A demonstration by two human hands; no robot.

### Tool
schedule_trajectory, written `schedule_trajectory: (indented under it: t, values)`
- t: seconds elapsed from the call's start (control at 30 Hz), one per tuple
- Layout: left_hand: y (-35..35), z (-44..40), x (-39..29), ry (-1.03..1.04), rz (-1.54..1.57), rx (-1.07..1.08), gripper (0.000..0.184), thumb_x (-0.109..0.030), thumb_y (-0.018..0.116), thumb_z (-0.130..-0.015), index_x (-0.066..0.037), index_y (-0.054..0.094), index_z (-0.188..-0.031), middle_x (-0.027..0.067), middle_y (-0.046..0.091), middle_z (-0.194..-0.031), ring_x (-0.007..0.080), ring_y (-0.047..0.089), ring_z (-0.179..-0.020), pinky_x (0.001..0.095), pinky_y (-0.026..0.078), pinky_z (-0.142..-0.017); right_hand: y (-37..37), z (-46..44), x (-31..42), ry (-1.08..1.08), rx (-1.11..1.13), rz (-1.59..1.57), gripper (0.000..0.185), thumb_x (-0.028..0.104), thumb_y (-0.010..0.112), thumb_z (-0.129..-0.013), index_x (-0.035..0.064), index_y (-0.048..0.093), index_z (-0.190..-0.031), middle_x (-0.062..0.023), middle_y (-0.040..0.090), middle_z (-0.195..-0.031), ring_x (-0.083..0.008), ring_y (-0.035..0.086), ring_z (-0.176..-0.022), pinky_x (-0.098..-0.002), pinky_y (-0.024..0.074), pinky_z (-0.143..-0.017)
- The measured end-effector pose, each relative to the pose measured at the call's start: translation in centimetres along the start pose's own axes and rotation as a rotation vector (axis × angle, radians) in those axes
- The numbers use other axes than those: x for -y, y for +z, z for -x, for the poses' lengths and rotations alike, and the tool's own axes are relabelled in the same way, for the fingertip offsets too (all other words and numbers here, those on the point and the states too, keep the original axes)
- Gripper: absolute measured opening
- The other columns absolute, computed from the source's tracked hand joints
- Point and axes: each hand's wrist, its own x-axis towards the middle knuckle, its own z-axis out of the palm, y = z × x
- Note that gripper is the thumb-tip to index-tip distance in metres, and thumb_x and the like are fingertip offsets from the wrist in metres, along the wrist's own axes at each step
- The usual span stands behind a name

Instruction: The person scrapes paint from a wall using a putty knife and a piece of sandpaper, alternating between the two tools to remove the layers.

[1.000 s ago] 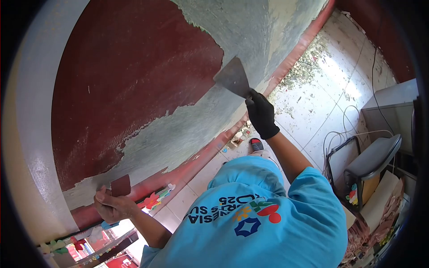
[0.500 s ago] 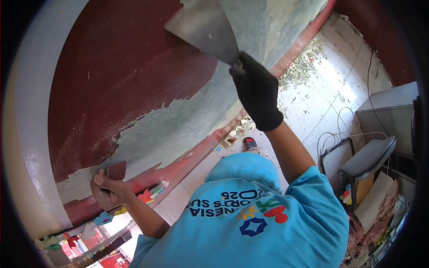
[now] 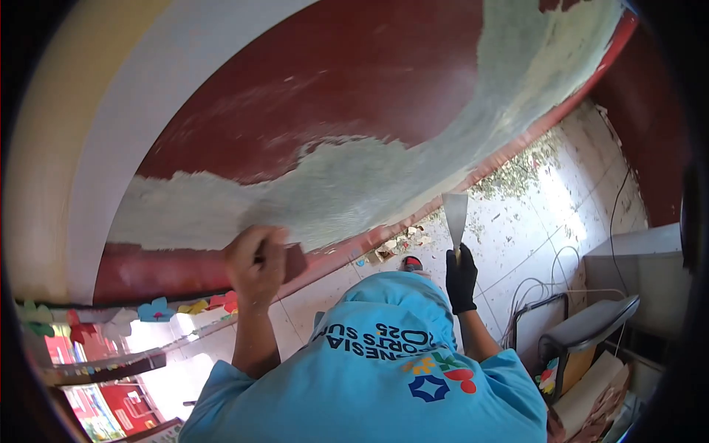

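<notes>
Right hand (image 3: 461, 279), in a black knit glove: fingers closed around the handle of a scraper (image 3: 456, 214). Scraper sits ahead of the fist, long axis running from the grip away from the body, tilted slightly to the person's left. Blade flares toward its broad far edge, which points at the foot of the wall (image 3: 402, 63); in view it overlaps the floor (image 3: 509, 255) beside the skirting band (image 3: 332, 255). Depth unclear, but no contact with the wall is visible.

Left hand (image 3: 255, 266), bare: fingers curled, closed on a dark red piece (image 3: 295, 262) that juts toward the right hand. Thin sheet or pad, material uncertain. This hand is nearer the stripped patch (image 3: 354, 184), in front of its lower border; slight blur, touch cannot be confirmed.

Surfaces: wall paint dark red, smooth, faintly glossy, with pale scuffs. Stripped patch grey-green, matte, streaked; border with the paint ragged. Skirting band lighter red, chipped along its edge. Blade flat, metallic-looking, dull grey. Floor of pale glossy tiles, strewn with thin, irregular flakes (image 3: 521, 171) along the wall foot. Shirt (image 3: 332, 384) of soft blue cloth, creased. Chair (image 3: 591, 325), dark-padded, stands on the person's right beside loose pale cables (image 3: 523, 292).
</notes>
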Motion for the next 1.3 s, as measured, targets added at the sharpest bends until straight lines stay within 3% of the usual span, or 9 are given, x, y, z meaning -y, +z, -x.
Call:
schedule_trajectory:
  t: [0.27,0.4,0.47,0.53,0.67,0.73,0.77,1.07,1.3]
  values:
    - [3.5,1.7,0.3,-0.459,0.693,0.454,0.034,-0.029,0.061,-0.085,0.003,0.058,-0.097,0.0094,0.064,-0.088,0.0122,0.059,-0.081,0.0253,0.046,-0.071,1.2,4.2,15.9,-0.56,0.29,-0.17,0.034,0.011,0.058,-0.08,0.0002,0.053,-0.112,-0.0155,0.062,-0.089,-0.0228,0.062,-0.08,-0.0307,0.0482,-0.071]
    - [3.5,1.9,-0.1,-0.433,0.453,0.63,0.037,-0.029,0.065,-0.081,0.003,0.058,-0.099,0.0105,0.064,-0.09,0.0141,0.06,-0.086,0.0276,0.046,-0.077,3.7,3.6,16.6,-0.585,0.334,-0.157,0.033,0.015,0.057,-0.082,0.0005,0.054,-0.112,-0.0162,0.062,-0.089,-0.0217,0.062,-0.081,-0.0303,0.0482,-0.071]
    - [3.0,2.1,-0.3,-0.447,0.338,0.744,0.037,-0.028,0.067,-0.079,0.003,0.06,-0.098,0.0106,0.065,-0.088,0.0145,0.06,-0.086,0.0287,0.046,-0.077,5.4,1.9,11.0,-0.171,0.389,-0.098,0.033,0.02,0.055,-0.085,-0.0013,0.055,-0.111,-0.0156,0.063,-0.087,-0.02,0.062,-0.076,-0.0304,0.0485,-0.068]
    - [3.7,3.4,1.3,-0.469,0.427,0.843,0.036,-0.029,0.068,-0.078,0.002,0.062,-0.093,0.0111,0.065,-0.086,0.0152,0.061,-0.085,0.0292,0.046,-0.077,6.5,0.9,-0.9,-0.084,0.21,-0.12,0.033,0.022,0.055,-0.086,0.0006,0.054,-0.111,-0.0025,0.051,-0.056,-0.0079,0.047,-0.047,-0.0257,0.0384,-0.042]
    - [2.7,3.4,1.8,-0.526,0.515,0.973,0.032,-0.03,0.066,-0.08,0.001,0.063,-0.091,0.0106,0.065,-0.082,0.0163,0.061,-0.081,0.0291,0.047,-0.074,2.9,5.0,-0.8,0.067,-0.022,-0.166,0.035,0.015,0.055,-0.085,0.0015,0.049,-0.117,-0.0058,0.055,-0.068,-0.0093,0.053,-0.053,-0.0245,0.043,-0.042]
    - [2.5,3.0,1.5,-0.508,0.492,1.025,0.032,-0.029,0.065,-0.081,0.001,0.063,-0.09,0.0106,0.064,-0.081,0.0159,0.061,-0.08,0.0289,0.047,-0.073,2.7,5.5,4.8,0.048,-0.054,-0.183,0.042,0.01,0.053,-0.084,0.0017,0.043,-0.124,-0.0098,0.058,-0.081,-0.0137,0.058,-0.064,-0.0274,0.0487,-0.053]
    - [2.5,2.8,1.4,-0.48,0.463,1.066,0.031,-0.029,0.065,-0.081,0.001,0.063,-0.09,0.0107,0.064,-0.08,0.0155,0.061,-0.08,0.0286,0.047,-0.073,3.7,4.4,4.4,-0.451,-0.314,0.18,0.048,0.004,0.052,-0.083,0.0023,0.039,-0.129,-0.0146,0.057,-0.094,-0.0215,0.058,-0.081,-0.0327,0.0483,-0.072]
    - [4.2,2.2,1.5,-0.416,0.826,0.55,0.031,-0.029,0.057,-0.087,0.0,0.059,-0.099,0.0097,0.064,-0.089,0.0114,0.06,-0.083,0.0259,0.048,-0.076,6.7,7.5,18.0,-0.848,-0.11,0.228,0.054,0.0,0.058,-0.073,0.0085,0.047,-0.125,-0.0155,0.05,-0.097,-0.0296,0.053,-0.085,-0.037,0.046,-0.07]
    - [4.5,1.3,0.2,-0.427,0.599,0.34,0.033,-0.026,0.054,-0.089,0.004,0.062,-0.076,0.0006,0.05,-0.057,0.0053,0.042,-0.058,0.023,0.036,-0.053,7.4,6.6,17.6,-0.899,0.064,0.077,0.066,0.004,0.064,-0.069,0.0123,0.041,-0.131,-0.0132,0.054,-0.094,-0.0274,0.058,-0.079,-0.0355,0.0483,-0.062]
